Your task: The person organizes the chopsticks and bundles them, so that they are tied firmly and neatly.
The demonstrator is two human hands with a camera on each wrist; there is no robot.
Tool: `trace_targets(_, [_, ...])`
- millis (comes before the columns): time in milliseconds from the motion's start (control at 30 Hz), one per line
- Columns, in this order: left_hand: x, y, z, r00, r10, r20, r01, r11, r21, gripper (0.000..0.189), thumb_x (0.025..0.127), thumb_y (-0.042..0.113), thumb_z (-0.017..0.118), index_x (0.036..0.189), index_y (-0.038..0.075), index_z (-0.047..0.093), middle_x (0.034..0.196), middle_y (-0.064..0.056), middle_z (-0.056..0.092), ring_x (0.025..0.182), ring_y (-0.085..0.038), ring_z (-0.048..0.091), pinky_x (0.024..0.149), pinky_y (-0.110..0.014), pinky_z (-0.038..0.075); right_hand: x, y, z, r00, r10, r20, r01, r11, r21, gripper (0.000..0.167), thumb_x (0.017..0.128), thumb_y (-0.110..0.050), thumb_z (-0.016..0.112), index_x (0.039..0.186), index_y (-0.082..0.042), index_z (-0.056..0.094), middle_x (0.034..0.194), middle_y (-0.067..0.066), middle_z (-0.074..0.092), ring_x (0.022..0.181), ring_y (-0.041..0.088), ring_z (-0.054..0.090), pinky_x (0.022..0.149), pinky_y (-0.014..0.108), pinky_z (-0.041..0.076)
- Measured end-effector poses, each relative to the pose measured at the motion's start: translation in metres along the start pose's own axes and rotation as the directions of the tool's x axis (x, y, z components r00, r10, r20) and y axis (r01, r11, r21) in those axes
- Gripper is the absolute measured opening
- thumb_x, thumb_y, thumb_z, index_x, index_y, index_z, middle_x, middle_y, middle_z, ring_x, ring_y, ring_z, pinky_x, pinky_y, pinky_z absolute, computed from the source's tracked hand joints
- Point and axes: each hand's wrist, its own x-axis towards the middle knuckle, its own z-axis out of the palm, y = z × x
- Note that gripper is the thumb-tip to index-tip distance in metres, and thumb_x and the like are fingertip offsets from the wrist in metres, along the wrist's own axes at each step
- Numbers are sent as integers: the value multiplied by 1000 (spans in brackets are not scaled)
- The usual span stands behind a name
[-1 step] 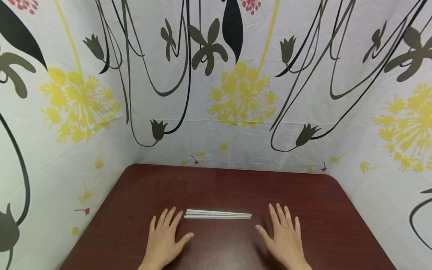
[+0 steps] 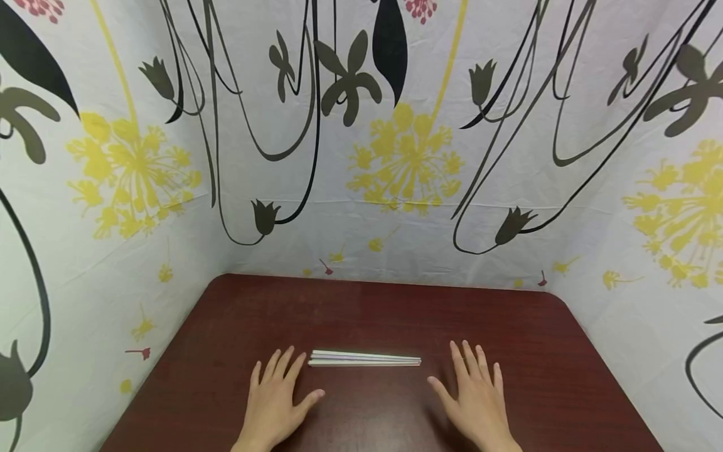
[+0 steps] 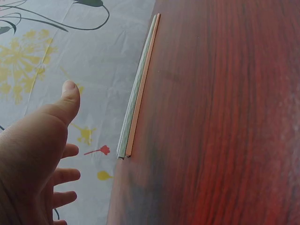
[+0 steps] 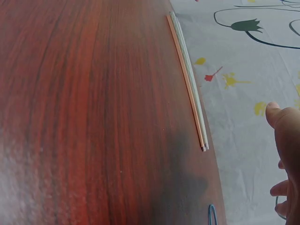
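A small bundle of thin, straight, pale sticks (image 2: pixel 364 359) lies crosswise on the dark red table (image 2: pixel 384 314). In the left wrist view the nearest stick (image 3: pixel 143 89) looks orange-brown, beside whitish ones; their exact kind cannot be told. My left hand (image 2: pixel 275 398) is at the left end of the bundle, fingers spread and straight, holding nothing. To the right of the bundle is my right hand (image 2: pixel 476 398), also with straight, spread fingers and nothing in it. Both hands are apart from the sticks.
A white cloth (image 2: pixel 361 251) printed with flowers surrounds the table's back and sides. A thin blue loop (image 4: pixel 212 215) shows at the bottom of the right wrist view; what it is cannot be told. The table's back corners are rounded.
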Motion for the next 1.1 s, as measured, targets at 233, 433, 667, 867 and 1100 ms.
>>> trace_targets(233, [1,1,-1,1000,7,-10,-7,1000,-6,80,85,66,67,145,14,56,153,-14,46,143,-41,38,110,-69,23,1,-2,1,1000,-12,-19,12,1000,3,84,92,-58,64,157,-11,36,158,23,35,148,47,22,113,70,9])
trace_targets(433, [0,2,0,1000,13,5,-13,1000,-20,79,85,63,69,145,14,55,153,-14,47,142,-41,39,110,-69,26,2,-4,3,999,-30,-31,31,1000,5,86,89,-56,69,156,-11,38,157,22,37,148,46,23,112,70,14])
trace_targets(667, [-1,2,3,1000,21,18,-20,999,-37,77,85,60,71,144,13,56,150,-15,49,140,-42,40,109,-68,28,1,-7,4,998,-54,-31,55,998,23,87,87,-52,74,154,-9,40,156,23,39,147,47,25,112,69,17])
trace_targets(867, [-1,3,2,1000,20,23,-19,999,-38,77,85,60,71,144,13,56,150,-16,49,140,-42,41,109,-68,28,0,-10,6,998,-62,-15,62,997,37,86,87,-51,74,154,-10,40,156,23,39,147,47,25,112,69,18])
trace_targets(1100, [-2,2,5,999,30,35,-29,999,-37,76,86,59,71,144,13,55,150,-16,49,140,-42,40,108,-69,29,-2,-13,11,995,-97,-36,98,994,49,85,85,-47,77,153,-10,42,155,22,40,146,47,29,111,68,21])
